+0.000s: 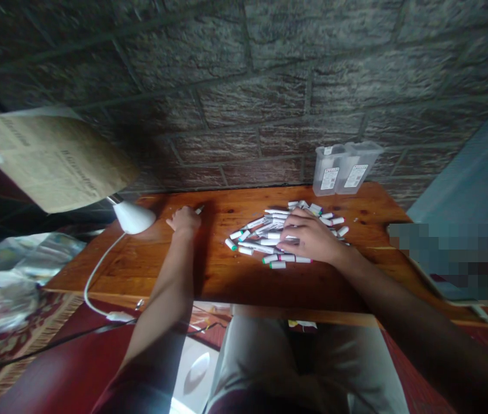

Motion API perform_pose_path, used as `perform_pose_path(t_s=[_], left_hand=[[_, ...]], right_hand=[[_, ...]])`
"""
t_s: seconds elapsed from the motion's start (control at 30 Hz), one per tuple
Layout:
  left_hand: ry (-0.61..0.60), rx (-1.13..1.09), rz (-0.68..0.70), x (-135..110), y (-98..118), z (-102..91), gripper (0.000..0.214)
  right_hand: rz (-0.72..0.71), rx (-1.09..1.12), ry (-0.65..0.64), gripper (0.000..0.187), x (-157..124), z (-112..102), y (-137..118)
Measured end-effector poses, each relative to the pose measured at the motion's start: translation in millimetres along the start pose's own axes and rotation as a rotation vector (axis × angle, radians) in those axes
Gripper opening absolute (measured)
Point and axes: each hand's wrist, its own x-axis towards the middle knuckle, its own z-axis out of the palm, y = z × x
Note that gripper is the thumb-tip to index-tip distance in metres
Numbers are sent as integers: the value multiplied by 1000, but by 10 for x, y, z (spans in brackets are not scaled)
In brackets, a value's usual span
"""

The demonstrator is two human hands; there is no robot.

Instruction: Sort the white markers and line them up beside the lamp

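Observation:
My left hand [185,221] rests on the left part of the wooden table, its fingers curled. A marker [199,210] pokes out from its right side, and the hand seems closed on the rest of it. Over a loose pile of white markers [261,247] in the middle, my right hand [313,236] lies with bent fingers apart, touching some of them. Its palm side and the markers beneath are hidden. Several markers have coloured ends, such as a green-tipped one [231,244] at the pile's left.
Two clear plastic containers [347,168] stand at the table's back right, against the stone-patterned wall [244,115]. A lamp with a white base [134,217] and a paper-like shade [49,158] is at the left, its cord hanging over the table's [140,270] front edge.

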Motion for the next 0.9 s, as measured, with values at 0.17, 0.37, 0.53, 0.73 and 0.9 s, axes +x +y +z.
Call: perform_pose_path(t_s=[0.17,0.37,0.53,0.73,0.9], left_hand=[[-23,16,-92,33,10,-5,41],[-45,24,-13,-69,125,23,39],[-69,35,19,-103,157,-9,31],[-76,44,-22,-42,95,-57,37],[35,32,68,-100,169,-20,44]], right_hand=[[26,-14,-48,14,-15,-23,32],[48,-13,-112,17,-13,-53,37],[83,-3,-150,22,-20,-71,33],[78,3,-137,20,-32,-72,52],[63,44,-150,14,-17,-88,36]])
